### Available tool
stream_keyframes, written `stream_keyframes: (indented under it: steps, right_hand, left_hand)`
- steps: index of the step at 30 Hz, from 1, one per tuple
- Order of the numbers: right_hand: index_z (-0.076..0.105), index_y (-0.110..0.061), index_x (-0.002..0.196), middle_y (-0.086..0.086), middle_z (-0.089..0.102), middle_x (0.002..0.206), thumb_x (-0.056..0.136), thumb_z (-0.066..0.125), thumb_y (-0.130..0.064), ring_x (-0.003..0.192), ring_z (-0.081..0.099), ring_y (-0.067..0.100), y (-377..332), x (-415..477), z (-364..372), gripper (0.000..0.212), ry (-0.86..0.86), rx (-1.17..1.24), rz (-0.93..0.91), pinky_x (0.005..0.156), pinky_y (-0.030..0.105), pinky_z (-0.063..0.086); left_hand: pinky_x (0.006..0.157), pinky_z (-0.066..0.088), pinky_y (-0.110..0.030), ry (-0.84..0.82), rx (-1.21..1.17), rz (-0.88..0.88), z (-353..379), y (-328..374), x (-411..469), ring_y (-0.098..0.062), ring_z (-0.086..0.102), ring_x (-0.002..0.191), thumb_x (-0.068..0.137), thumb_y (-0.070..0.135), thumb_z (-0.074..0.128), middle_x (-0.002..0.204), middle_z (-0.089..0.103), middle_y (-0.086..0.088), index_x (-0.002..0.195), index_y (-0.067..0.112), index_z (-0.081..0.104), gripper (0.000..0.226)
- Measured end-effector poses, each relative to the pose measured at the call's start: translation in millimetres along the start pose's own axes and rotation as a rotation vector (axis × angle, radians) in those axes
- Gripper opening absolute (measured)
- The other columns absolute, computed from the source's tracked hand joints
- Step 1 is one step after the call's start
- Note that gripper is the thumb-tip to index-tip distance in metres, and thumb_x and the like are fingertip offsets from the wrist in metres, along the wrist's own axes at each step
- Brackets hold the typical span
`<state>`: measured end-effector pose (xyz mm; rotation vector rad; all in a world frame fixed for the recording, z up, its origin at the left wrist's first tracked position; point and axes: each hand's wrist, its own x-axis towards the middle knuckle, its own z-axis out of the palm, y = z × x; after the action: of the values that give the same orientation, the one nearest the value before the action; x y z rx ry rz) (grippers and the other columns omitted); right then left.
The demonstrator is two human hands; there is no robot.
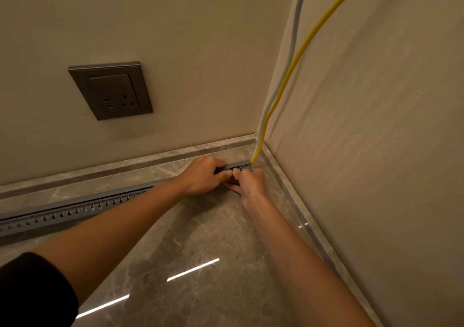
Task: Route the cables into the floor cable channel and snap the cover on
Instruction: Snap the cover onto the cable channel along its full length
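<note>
Cable channel: a long grey slotted channel lies on the floor along the foot of the back wall, running from the left edge of the view to the corner; its near wall is a row of teardrop-shaped slots, and no cover shows on the visible stretch.
Channel end: the short piece by the corner shows between the two hands; the part under the hands is hidden.
Yellow cable: the yellow cable drops down the corner from the upper right and meets the end of the channel just beside the right hand.
Grey cable: the grey cable runs close beside the yellow one down the corner; its lower end goes out of sight behind the yellow cable near the skirting.
Left hand: the left hand rests on the channel with the fingers curled over it, grip closed on the channel wall.
Right hand: the right hand is at the channel's corner end, fingertips pinched together there; whether the grip is on a cable or on the channel I cannot tell.
Floor: glossy marble-look tile with bright streaks of reflected light.
Skirting: a stone-coloured strip along both walls.
Socket: a dark wall socket sits on the back wall, above and to the left of the hands.
Sleeve: a dark sleeve covers the left upper arm.
</note>
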<state>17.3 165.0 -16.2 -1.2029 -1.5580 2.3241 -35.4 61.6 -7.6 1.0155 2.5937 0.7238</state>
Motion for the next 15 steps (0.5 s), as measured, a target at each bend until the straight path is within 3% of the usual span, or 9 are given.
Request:
stream_keyframes:
  steps: [6, 11, 15]
  right_hand:
    - [0.044, 0.009, 0.126, 0.029, 0.054, 0.125, 0.091, 0.045, 0.007, 0.095, 0.058, 0.029, 4, 0, -2, 0.035, -0.026, 0.001, -0.023, 0.079, 0.036, 0.053]
    - [0.040, 0.007, 0.127, 0.028, 0.051, 0.130, 0.093, 0.044, 0.004, 0.115, 0.056, 0.035, 7, -2, -5, 0.034, -0.085, -0.003, -0.039, 0.086, 0.036, 0.051]
    - [0.035, 0.003, 0.132, 0.025, 0.047, 0.134, 0.094, 0.042, 0.004, 0.117, 0.053, 0.031, 10, -2, -10, 0.039, -0.162, 0.039, -0.046, 0.093, 0.035, 0.046]
  left_hand:
    - [0.085, 0.054, -0.042, 0.037, -0.191, -0.181, 2, 8, 4, -0.026, 0.063, 0.094, 0.086, 0.014, 0.054, 0.100, 0.071, -0.011, 0.106, 0.015, 0.069, 0.025]
    - [0.081, 0.053, -0.038, 0.070, -0.198, -0.196, 1, 8, 4, -0.024, 0.065, 0.092, 0.082, 0.009, 0.056, 0.097, 0.073, -0.011, 0.105, 0.017, 0.071, 0.029]
    - [0.079, 0.053, -0.038, 0.127, -0.168, -0.191, 4, 13, 2, -0.025, 0.065, 0.090, 0.081, 0.006, 0.055, 0.096, 0.074, -0.011, 0.105, 0.016, 0.071, 0.030]
